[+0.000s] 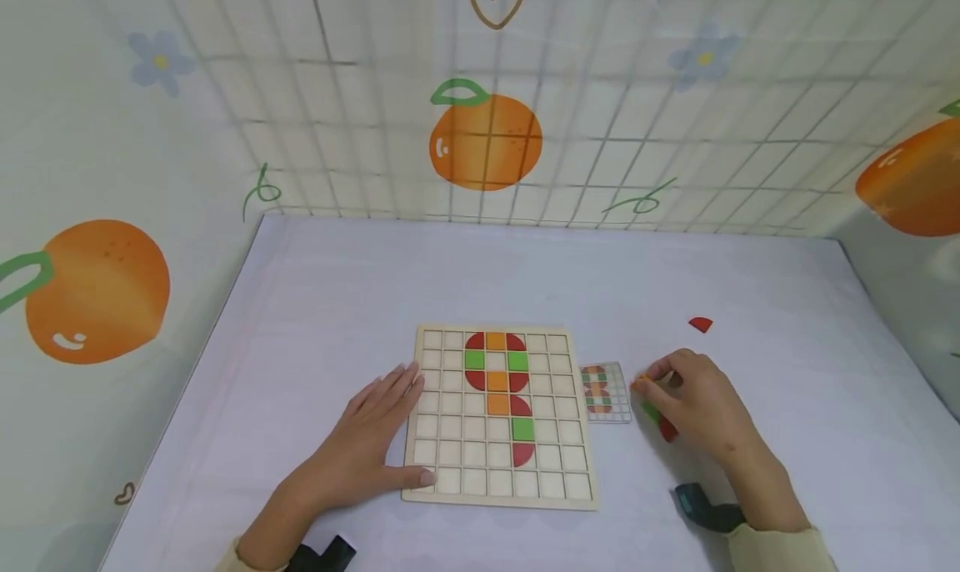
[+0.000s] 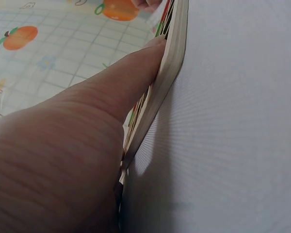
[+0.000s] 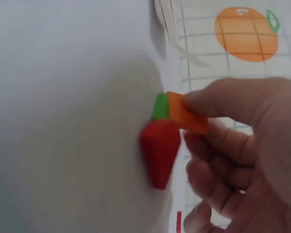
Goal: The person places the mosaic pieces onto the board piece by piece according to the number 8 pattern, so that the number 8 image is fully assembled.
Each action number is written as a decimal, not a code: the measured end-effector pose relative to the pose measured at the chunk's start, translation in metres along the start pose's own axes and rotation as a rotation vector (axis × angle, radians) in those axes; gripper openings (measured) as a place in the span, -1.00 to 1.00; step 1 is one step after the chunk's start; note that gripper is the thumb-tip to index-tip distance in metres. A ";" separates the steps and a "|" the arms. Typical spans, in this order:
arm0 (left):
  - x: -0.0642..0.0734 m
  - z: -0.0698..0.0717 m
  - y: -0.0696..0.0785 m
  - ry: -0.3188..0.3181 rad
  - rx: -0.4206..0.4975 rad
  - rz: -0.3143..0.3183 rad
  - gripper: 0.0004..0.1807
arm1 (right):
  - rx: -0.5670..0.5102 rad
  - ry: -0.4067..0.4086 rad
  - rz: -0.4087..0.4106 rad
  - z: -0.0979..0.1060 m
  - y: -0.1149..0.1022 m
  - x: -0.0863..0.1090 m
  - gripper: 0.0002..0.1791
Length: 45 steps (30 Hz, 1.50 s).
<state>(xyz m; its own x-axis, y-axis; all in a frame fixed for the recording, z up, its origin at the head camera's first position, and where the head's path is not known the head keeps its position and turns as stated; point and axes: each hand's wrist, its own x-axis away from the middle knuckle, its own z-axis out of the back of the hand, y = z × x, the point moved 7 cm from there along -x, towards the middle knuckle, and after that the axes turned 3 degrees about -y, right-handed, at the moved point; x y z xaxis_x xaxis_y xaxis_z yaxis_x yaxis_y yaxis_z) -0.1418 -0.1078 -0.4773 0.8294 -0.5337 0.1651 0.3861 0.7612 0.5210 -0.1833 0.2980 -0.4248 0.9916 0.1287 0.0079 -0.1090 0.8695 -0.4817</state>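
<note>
A wooden grid board (image 1: 450, 453) lies on the table with red, orange and green tiles in some of its squares. Along its left edge rests my left hand (image 1: 367, 440), fingers straight and thumb near the lower corner; in the left wrist view the thumb (image 2: 131, 77) lies over the rim. To the right of the board, my right hand (image 1: 701, 405) pinches an orange square tile (image 3: 186, 114) between thumb and fingers. Close by it are a green tile (image 3: 161, 108) and a red curved piece (image 3: 160, 153), both partly covered by the hand in the head view.
A small pattern card (image 1: 618, 393) lies against the board's right side. Farther back on the white table (image 1: 337, 280) is one red rounded piece (image 1: 701, 324). A printed curtain with oranges (image 1: 486, 143) hangs behind the table.
</note>
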 end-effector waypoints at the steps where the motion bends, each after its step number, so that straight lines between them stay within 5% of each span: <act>1: 0.000 0.000 0.000 -0.003 -0.003 0.000 0.34 | -0.017 0.018 -0.005 0.003 -0.001 0.001 -0.79; 5: -0.001 -0.001 0.000 0.001 -0.007 -0.015 0.33 | -0.067 0.083 0.014 0.015 -0.013 0.005 -0.88; 8: -0.001 0.000 0.000 0.005 -0.004 -0.022 0.32 | -0.129 0.083 0.098 0.017 -0.041 0.006 -0.88; 11: -0.001 0.001 -0.001 0.004 -0.007 -0.011 0.33 | -0.205 -0.030 0.213 0.000 -0.086 0.005 -0.84; 14: -0.002 0.000 -0.001 0.000 -0.003 0.000 0.34 | -0.250 -0.228 0.296 -0.034 -0.129 0.007 -0.86; 16: -0.004 -0.001 -0.001 -0.001 0.002 0.002 0.34 | -0.232 -0.350 0.339 -0.056 -0.150 0.012 -0.90; 19: -0.006 -0.002 0.000 -0.001 0.017 -0.007 0.32 | -0.158 -0.425 0.415 -0.077 -0.167 0.017 -0.90; 37: -0.003 0.002 -0.004 0.002 -0.013 -0.009 0.33 | 0.061 -0.195 0.501 -0.089 -0.179 0.023 -0.80; 41: -0.003 0.002 -0.004 0.000 -0.007 0.002 0.33 | 0.071 -0.182 0.425 -0.078 -0.170 0.023 -0.76; 45: -0.003 0.001 -0.004 -0.003 -0.004 0.008 0.33 | 0.015 -0.163 0.270 -0.055 -0.137 0.020 -0.79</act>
<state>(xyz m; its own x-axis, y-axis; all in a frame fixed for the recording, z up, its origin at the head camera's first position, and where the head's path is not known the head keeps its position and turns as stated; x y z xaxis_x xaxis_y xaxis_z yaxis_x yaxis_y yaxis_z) -0.1461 -0.1092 -0.4788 0.8316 -0.5283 0.1717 0.3808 0.7672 0.5162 -0.1451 0.1556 -0.4070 0.9028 0.4295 0.0225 -0.3691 0.8005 -0.4721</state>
